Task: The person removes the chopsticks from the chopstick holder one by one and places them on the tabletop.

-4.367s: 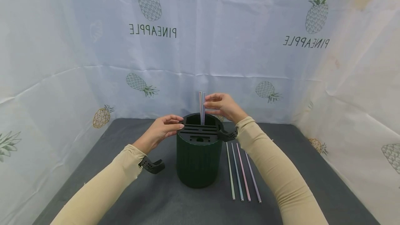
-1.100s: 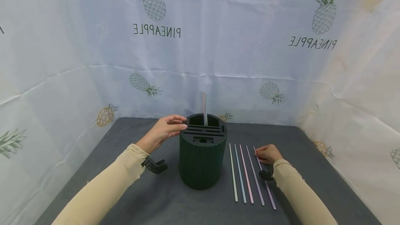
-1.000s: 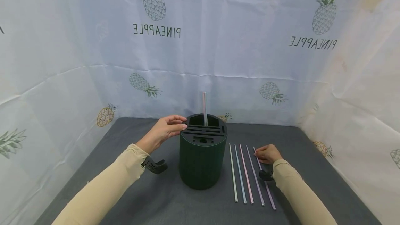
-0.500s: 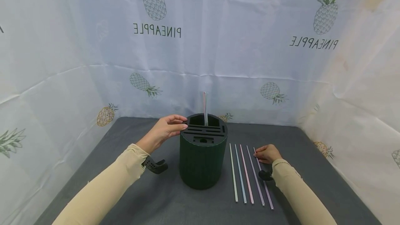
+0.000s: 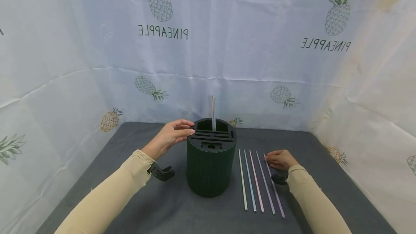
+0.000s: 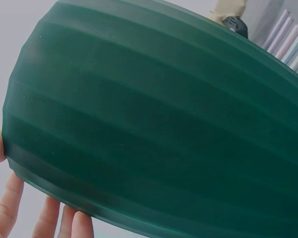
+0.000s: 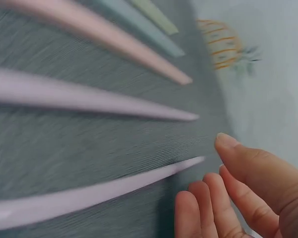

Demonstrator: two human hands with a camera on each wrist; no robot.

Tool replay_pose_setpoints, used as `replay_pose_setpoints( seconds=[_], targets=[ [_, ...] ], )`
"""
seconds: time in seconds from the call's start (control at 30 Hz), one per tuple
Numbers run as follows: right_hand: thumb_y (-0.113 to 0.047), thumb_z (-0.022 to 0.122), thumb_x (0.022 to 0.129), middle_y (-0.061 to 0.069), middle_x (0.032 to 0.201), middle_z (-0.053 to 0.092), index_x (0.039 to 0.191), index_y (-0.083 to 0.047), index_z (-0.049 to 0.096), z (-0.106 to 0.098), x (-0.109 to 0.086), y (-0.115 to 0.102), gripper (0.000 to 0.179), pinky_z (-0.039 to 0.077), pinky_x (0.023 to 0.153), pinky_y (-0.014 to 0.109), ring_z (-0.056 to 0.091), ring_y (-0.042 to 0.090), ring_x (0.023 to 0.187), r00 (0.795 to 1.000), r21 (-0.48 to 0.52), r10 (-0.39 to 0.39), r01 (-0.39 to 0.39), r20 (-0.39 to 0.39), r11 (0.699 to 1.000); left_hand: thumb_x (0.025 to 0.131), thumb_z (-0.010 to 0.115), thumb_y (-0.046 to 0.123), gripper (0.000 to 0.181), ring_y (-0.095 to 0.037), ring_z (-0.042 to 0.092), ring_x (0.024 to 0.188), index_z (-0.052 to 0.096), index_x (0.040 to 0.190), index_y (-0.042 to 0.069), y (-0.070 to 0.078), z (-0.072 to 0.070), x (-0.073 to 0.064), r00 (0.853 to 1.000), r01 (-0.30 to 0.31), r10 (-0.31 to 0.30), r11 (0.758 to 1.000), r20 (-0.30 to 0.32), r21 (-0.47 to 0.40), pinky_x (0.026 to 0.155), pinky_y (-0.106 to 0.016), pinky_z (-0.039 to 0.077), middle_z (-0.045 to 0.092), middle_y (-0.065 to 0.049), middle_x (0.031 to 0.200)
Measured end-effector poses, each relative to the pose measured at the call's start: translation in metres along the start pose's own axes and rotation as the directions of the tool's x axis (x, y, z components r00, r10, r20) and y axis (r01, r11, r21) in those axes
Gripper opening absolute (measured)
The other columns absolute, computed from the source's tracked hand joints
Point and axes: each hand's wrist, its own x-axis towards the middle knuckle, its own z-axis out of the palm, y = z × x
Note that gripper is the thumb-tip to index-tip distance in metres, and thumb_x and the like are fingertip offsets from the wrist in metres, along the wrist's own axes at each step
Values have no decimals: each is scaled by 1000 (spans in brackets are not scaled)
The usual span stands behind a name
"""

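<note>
A dark green round utensil holder (image 5: 210, 169) with a black slotted lid (image 5: 212, 138) stands on the table. My left hand (image 5: 169, 136) touches the left side of its rim, the thumb at the lid's edge and the fingertips against the wall. Pastel chopsticks (image 5: 213, 113), at least a pink and a pale one, stand upright in the rear opening. To the holder's right lies a row of several chopsticks (image 5: 253, 181). Beside the far end of the rightmost purple chopstick (image 5: 275, 190) is my right hand (image 5: 281, 160); in the right wrist view its thumb and fingers are apart from it.
A dark grey cloth (image 5: 149, 205) covers the table. White curtains (image 5: 227, 53) with pineapple prints hang behind and at both sides. Black wrist straps (image 5: 161, 172) hang below both wrists.
The right hand came from the upright chopsticks to the table, where a purple chopstick now lies as the rightmost. Its near end shifted left, then the hand moved slightly right. The left hand stayed.
</note>
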Motion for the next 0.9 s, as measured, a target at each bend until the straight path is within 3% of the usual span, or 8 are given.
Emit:
replay_pose_setpoints(
  seconds=[0.2,0.27,0.4,0.5,0.7,0.9],
  targets=[
    [-20,65,94,22,129,59,139,12,41,-11,-11,-34,60,55,92,36,64,26,112,996,9,-86,86,18,996,91,69,18,43,-29,52,124,56,130,6,1,0,0,1000,7,-7,1000,1,-1,109,-47,41,49,-15,136],
    [-23,63,96,19,131,58,143,8,37,-12,-16,-53,63,51,99,38,64,21,113,992,43,-117,116,36,992,91,69,18,44,-29,51,125,56,130,6,0,0,0,1000,8,-8,1000,1,1,109,-47,40,48,-15,136],
    [-26,61,97,0,122,59,149,3,30,-12,-26,-95,67,45,105,36,65,2,98,982,152,-179,168,64,974,90,69,18,44,-30,50,125,56,130,6,0,0,0,1000,9,-9,1000,2,1,109,-47,40,48,-15,136],
    [-25,60,97,-2,125,52,149,2,28,-8,-34,-129,67,46,104,31,62,-2,98,965,228,-255,236,58,945,90,69,18,44,-30,50,126,56,130,6,0,0,0,1000,9,-9,1000,0,0,109,-47,40,48,-15,136],
    [-20,60,96,6,141,41,147,-2,33,13,-45,-188,60,47,102,28,47,25,131,925,384,-379,349,2,854,90,69,18,44,-30,50,126,56,130,6,0,-1,0,1000,8,-8,1000,3,-1,110,-48,40,48,-15,137],
    [-14,63,94,14,147,39,142,-3,42,45,-50,-231,54,49,101,32,41,33,136,898,457,-440,402,-26,794,90,69,18,44,-30,50,125,56,130,5,0,0,-1,1000,3,-3,1000,4,0,109,-48,40,48,-16,136]
  ],
)
